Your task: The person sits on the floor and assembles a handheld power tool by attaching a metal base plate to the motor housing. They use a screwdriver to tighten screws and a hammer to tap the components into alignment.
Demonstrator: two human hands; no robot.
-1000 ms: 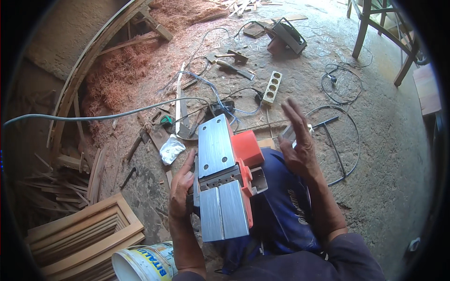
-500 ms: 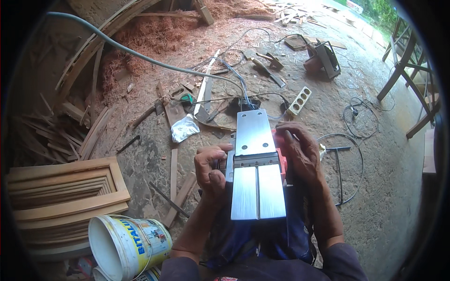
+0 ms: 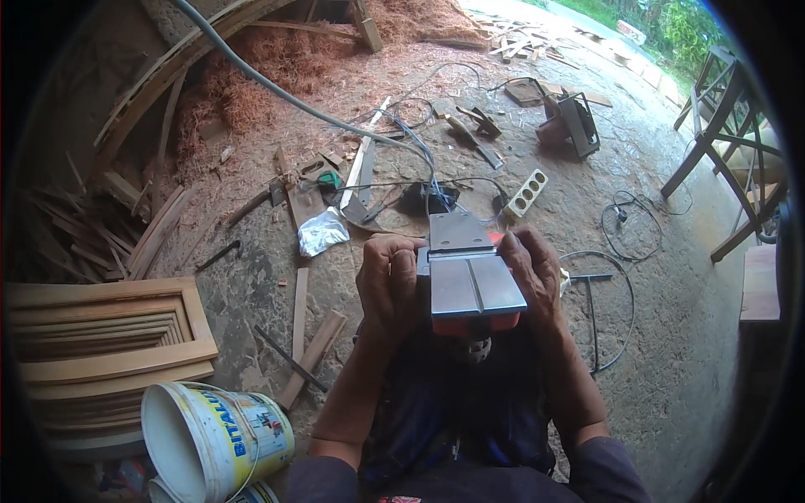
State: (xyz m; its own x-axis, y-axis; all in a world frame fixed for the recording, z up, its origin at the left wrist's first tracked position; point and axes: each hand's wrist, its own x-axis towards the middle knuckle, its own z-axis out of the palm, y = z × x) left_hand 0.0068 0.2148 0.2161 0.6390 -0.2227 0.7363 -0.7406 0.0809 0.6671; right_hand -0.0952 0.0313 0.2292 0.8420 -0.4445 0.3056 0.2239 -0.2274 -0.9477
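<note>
An electric hand planer (image 3: 453, 285) with a red body is held upside down in front of me. Its shiny metal sole faces up, with a groove down the near plate and a gap across the middle. My left hand (image 3: 389, 281) grips the left side, fingers curled and thumb bent against it. On the opposite side, my right hand (image 3: 532, 272) is closed round the red housing. The planer's underside is mostly hidden; a rounded part shows below its near end.
Cables and a white power strip (image 3: 527, 193) lie beyond the planer. Wooden frames (image 3: 197, 318) are stacked at left beside a tipped white bucket (image 3: 176, 436). A chisel (image 3: 474, 141), a crumpled white bag (image 3: 323, 232) and wood strips litter the floor. A wooden stand (image 3: 713, 126) rises at right.
The planer has tilted, its near end coming up, so the sole looks shorter and the red body shows beneath. Both hands turned with it, keeping their hold. My view has shifted slightly.
</note>
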